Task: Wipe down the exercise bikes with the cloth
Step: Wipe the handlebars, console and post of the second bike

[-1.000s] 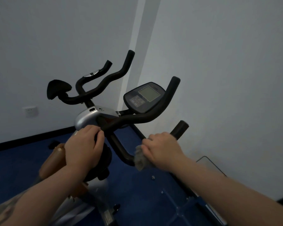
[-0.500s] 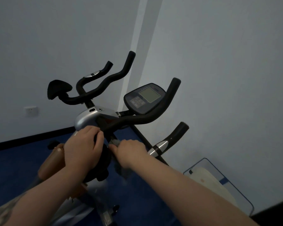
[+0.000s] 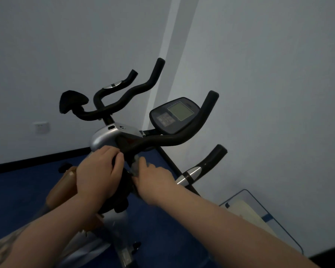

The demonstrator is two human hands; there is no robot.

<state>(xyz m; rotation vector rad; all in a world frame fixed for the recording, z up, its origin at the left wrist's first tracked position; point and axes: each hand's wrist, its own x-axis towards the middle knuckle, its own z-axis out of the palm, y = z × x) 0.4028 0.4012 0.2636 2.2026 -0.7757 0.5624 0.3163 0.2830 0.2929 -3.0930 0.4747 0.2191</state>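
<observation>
Exercise bike [image 3: 112,136] in front of me, black curved handlebars, silver stem housing, grey console screen tilted up, pale grey cloth [image 3: 135,164], crumpled, blurred, pressed against the handlebar junction under my right hand [image 3: 153,176].

Right hand [image 3: 153,178] smeared with motion blur, finger outlines lost. Cloth [image 3: 136,164] only a pale sliver poking past those fingers, the rest hidden, shape unreadable. Left hand [image 3: 99,175] covering the centre of the handlebar [image 3: 168,140], grip underneath out of sight. Console [image 3: 174,115] buttons too small to read. Both forearms cut off by the bottom edge. Clear bin [image 3: 259,215] half out of view at lower right.
</observation>
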